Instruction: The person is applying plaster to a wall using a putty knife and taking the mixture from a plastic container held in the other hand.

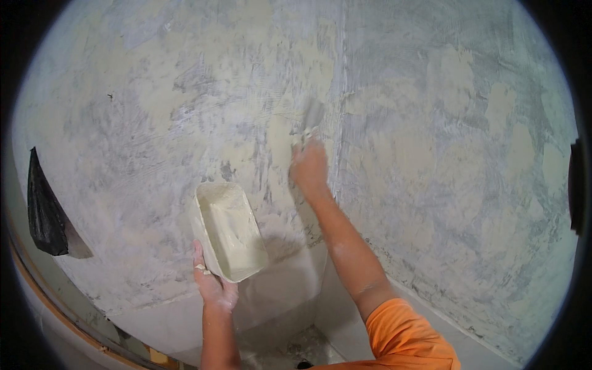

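Note:
In my left hand (214,285) is a pale rectangular tray (229,229) of creamy compound, held tilted from below, with smears on my fingers. My right hand (310,166), reaching up in front of me, grips a putty knife (313,114) by its handle. The blade is blurred over the patchy cream-and-grey wall (154,117), just left of the inside corner; whether it touches the surface I cannot tell.
A black plastic bag (43,209) hangs on the wall at the left. The second wall (444,142) runs off to the right of the corner. A curved-looking orange-brown edge (49,302) crosses the lower left, and a dim floor (308,342) shows below.

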A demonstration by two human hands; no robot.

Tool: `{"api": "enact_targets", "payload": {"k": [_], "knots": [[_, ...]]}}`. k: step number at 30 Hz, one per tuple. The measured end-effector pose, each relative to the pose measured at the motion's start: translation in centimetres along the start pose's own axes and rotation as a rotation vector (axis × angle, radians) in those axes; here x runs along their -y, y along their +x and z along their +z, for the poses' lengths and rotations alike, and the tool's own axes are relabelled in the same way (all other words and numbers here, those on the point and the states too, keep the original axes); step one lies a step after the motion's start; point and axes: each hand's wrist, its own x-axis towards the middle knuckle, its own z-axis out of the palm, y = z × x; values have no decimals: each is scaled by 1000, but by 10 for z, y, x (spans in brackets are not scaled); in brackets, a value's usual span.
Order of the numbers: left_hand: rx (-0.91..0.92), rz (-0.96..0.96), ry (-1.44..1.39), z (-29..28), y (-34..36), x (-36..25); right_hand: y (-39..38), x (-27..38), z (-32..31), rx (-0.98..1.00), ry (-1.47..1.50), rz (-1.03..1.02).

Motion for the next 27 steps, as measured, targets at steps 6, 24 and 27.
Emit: {"api": "enact_targets", "payload": {"k": [6, 24, 27], "knots": [[69, 19, -107, 4, 29, -1, -98, 36, -15, 383, -52, -9], [-118, 402, -39, -61, 49, -79, -129, 94, 77, 327, -142, -164], [-90, 431, -61, -71, 75, -74, -183, 69, 68, 541, -145, -107]]}}
